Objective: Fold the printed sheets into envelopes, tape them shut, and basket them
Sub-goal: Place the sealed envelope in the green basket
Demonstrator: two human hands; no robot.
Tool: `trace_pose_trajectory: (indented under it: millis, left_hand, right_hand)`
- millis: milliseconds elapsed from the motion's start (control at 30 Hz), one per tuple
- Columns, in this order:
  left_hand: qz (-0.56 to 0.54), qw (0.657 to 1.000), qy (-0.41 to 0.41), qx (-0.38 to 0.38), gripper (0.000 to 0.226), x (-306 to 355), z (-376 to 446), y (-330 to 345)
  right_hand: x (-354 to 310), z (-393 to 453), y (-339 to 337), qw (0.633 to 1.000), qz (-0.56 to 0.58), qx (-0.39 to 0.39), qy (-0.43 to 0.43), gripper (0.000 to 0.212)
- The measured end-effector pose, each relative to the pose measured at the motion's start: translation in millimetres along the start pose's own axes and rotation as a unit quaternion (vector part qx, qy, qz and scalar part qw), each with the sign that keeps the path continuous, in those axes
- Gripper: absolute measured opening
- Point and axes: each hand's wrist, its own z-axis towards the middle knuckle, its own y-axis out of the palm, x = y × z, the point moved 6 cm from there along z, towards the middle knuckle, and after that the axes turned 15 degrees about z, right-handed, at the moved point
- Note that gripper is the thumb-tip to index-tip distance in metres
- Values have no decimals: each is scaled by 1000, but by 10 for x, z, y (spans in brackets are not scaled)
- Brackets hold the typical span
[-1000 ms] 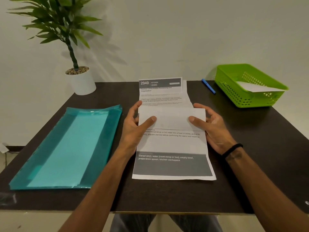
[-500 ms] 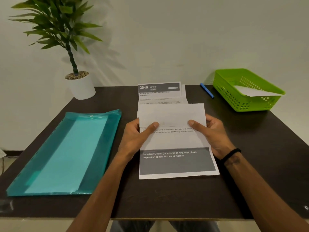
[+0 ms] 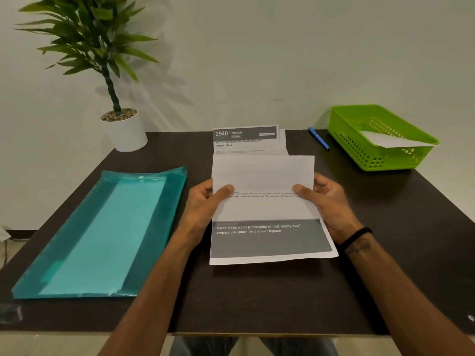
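A printed sheet [image 3: 267, 209] is held in front of me above the dark table, its top part folded down over the text so the blank back shows. My left hand [image 3: 205, 204] pinches its left edge, thumb on the flap. My right hand [image 3: 326, 201] pinches the right edge the same way. Behind it a stack of printed sheets [image 3: 246, 140] headed "2940 KITCHEN" lies flat. The green basket [image 3: 347, 140] stands at the back right with one white folded paper [image 3: 390, 141] inside.
A teal plastic folder [image 3: 102, 235] lies on the left of the table. A potted plant in a white pot [image 3: 128, 132] stands at the back left corner. A blue pen [image 3: 318, 137] lies between the sheets and the basket.
Both hands have lifted the folded sheet off the table and drawn it nearer to me. The folded flap now stands more upright. The view has tilted down slightly.
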Motion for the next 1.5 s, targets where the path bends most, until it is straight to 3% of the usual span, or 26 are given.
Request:
trace_pose_trajectory:
  millis: [367,567,733,900,1033,1133,1200,1300,1400,1500]
  left_hand:
    - [-37,999,-7,-3,19,17,12,-30]
    - [-41,999,-13,10,23,42,40,-37]
    - [-74,997,-4,16,49,-43,13,-71]
    - [-78,997,-3,-9,57,6,-1,-36]
    - [-69,998,-4,-7,28,60,-10,-31]
    - [-74,997,-20,8,29,-1,16,-56]
    - [-55,998,-1,21,24,-45,42,-80]
    - [-67,998,7,15,29,-76,51,-71]
    - [-70,997,28,22,42,-52,24,-62]
    - [-65,997,15,24,49,-4,-40,-64]
  right_hand:
    - [-71,0,-13,1000,-2,24,-4,22]
    - [-69,-11,-17,1000,-10,27,6,35]
    - [-39,-28,-13,998,46,39,17,21]
    - [-36,-24,-5,997,67,41,28,19]
    - [-3,-18,-30,991,121,21,55,39]
    - [-14,-28,-9,990,130,9,54,46]
    - [-11,-36,19,997,71,-19,27,44]
    - [45,-40,21,997,-55,-57,0,69]
    - [44,-69,44,994,-83,-68,-1,86]
    - [16,-127,50,993,-97,-56,-22,91]
